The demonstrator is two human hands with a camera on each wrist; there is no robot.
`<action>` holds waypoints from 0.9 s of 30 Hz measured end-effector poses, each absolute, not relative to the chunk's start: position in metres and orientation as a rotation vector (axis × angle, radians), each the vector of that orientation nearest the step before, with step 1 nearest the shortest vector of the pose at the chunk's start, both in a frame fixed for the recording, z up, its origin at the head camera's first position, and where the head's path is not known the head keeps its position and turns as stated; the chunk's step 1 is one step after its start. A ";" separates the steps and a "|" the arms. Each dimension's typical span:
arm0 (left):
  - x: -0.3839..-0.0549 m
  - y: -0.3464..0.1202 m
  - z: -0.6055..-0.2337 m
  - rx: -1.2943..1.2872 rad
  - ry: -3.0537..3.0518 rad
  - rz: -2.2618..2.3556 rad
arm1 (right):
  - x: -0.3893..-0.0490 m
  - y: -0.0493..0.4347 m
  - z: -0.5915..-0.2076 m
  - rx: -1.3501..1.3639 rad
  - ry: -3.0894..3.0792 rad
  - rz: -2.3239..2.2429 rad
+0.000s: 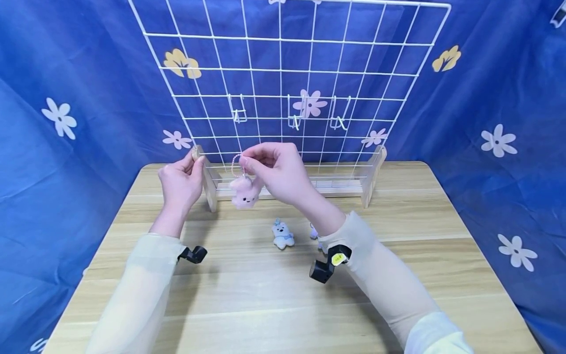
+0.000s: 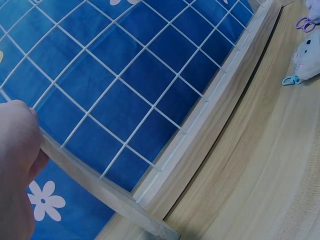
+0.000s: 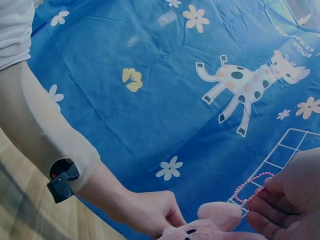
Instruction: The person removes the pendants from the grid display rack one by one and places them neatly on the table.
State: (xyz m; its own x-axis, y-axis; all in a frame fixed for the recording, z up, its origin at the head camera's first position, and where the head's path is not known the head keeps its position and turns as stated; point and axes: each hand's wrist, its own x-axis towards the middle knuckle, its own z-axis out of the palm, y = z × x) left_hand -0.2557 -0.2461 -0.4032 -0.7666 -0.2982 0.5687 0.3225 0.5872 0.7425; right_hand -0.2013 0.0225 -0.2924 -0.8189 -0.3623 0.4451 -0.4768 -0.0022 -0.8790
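Note:
My right hand (image 1: 281,169) pinches the pink bead chain (image 3: 248,184) of a pink plush keychain (image 1: 244,192), which hangs in front of the lower left of a white wire grid rack (image 1: 261,70). In the right wrist view the plush's ears and eye (image 3: 190,232) show beside the fingers. My left hand (image 1: 181,182) grips the top of the rack's left wooden foot (image 1: 210,189); in the left wrist view that hand (image 2: 19,165) wraps the wood at the grid's corner. Three white hooks hang on the grid, the left hook (image 1: 238,114) above the plush.
A white plush keychain (image 1: 282,235) lies on the wooden table (image 1: 247,305). A purple one (image 1: 314,232) is partly hidden behind the right wrist. The rack's right wooden foot (image 1: 372,176) stands at the back. Blue patterned cloth (image 1: 499,98) surrounds the table.

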 end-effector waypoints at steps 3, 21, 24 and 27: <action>-0.255 -0.246 -0.403 -0.015 -2.140 -1.186 | -0.199 0.023 -0.297 0.920 -2.154 1.976; -0.257 -0.244 -0.404 -0.027 -2.134 -1.190 | -0.182 0.027 -0.328 0.926 -2.164 2.037; -0.257 -0.245 -0.405 -0.013 -2.143 -1.178 | -0.181 0.027 -0.334 0.927 -2.166 2.057; -0.257 -0.246 -0.405 -0.002 -2.151 -1.176 | -0.180 0.028 -0.338 0.923 -2.166 2.071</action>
State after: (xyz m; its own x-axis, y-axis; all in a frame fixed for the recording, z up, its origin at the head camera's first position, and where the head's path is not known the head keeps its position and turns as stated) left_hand -0.2570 -0.2461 -0.4049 -0.7708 -0.3042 0.5598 0.3070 0.5926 0.7447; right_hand -0.1801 0.0280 -0.3384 -0.8269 -0.4028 0.3924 -0.4101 -0.0457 -0.9109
